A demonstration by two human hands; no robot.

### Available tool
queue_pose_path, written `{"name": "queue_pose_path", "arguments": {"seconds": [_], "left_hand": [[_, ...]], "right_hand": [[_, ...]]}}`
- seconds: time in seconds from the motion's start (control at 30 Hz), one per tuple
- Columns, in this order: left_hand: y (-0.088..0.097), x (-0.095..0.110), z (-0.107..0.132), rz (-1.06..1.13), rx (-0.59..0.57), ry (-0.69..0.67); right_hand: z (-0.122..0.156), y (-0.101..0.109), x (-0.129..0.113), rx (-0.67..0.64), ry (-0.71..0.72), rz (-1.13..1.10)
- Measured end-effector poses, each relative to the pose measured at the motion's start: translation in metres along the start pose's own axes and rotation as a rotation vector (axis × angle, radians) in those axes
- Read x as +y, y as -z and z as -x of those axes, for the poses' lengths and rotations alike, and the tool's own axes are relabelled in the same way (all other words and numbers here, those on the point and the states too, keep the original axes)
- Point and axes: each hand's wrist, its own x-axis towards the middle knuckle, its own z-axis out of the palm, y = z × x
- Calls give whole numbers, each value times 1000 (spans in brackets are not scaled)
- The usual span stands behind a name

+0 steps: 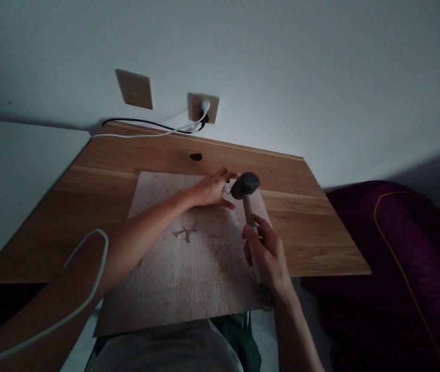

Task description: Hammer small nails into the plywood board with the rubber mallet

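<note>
My right hand (pixel 266 248) is wrapped around the handle of a mallet (pixel 246 185) with a dark, rounded head. The head hangs over the upper right of a pale wooden board (pixel 189 279), just right of my left hand (pixel 212 188). That left hand rests on the board with thumb and fingers spread apart. In the gap between them a thin nail (pixel 226 192) shows beside the mallet head; whether any finger touches it is hard to see. Several loose nails (pixel 186 233) lie in a small pile mid-board, and a single nail (pixel 214 236) lies to their right.
Beneath the board is a wooden table (pixel 305 222) with a dark oval hole (pixel 195 156). A white cable (pixel 135 136) and a black cable run to a wall socket (pixel 203 108). Another white cable (pixel 99 268) loops over my left forearm. Purple fabric (pixel 409 258) bulges at the right.
</note>
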Motion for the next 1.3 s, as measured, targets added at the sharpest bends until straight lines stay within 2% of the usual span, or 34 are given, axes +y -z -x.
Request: {"name": "queue_pose_path", "arguments": {"seconds": [0.17,0.27,0.33,0.4,0.47,0.53,0.63,0.7,0.8,0.87,0.9,1.0,1.07,1.17,1.3], "left_hand": [[-1,0,0,-18,4,-22],[12,11,-2,-35,-11,-27],[25,27,0,-71,-62,-62],[36,48,5,-108,-180,-140],[42,70,15,-167,-387,-189],[41,88,26,-263,-537,-174],[36,106,39,-342,-649,-109],[35,110,40,-353,-700,-95],[42,101,31,-322,-713,-102],[49,84,20,-230,-640,-99],[52,72,15,-162,-568,-106],[59,32,3,25,-239,-51],[60,11,0,94,-119,-6],[55,-5,2,119,-109,35],[47,-6,7,129,-154,59]], "right_hand": [[24,16,10,84,-86,-18],[32,22,20,100,-141,0],[33,22,25,95,-152,1],[33,21,28,74,-147,-6],[32,19,30,68,-145,-17],[31,18,29,87,-152,-31],[31,17,27,111,-162,-35],[31,17,26,114,-161,-37],[31,16,23,120,-166,-31],[31,15,21,130,-154,-20],[31,14,21,136,-142,-20],[31,14,19,136,-127,-28],[31,14,18,126,-143,-26],[31,14,16,123,-160,-21],[31,15,18,129,-135,-11]]}}
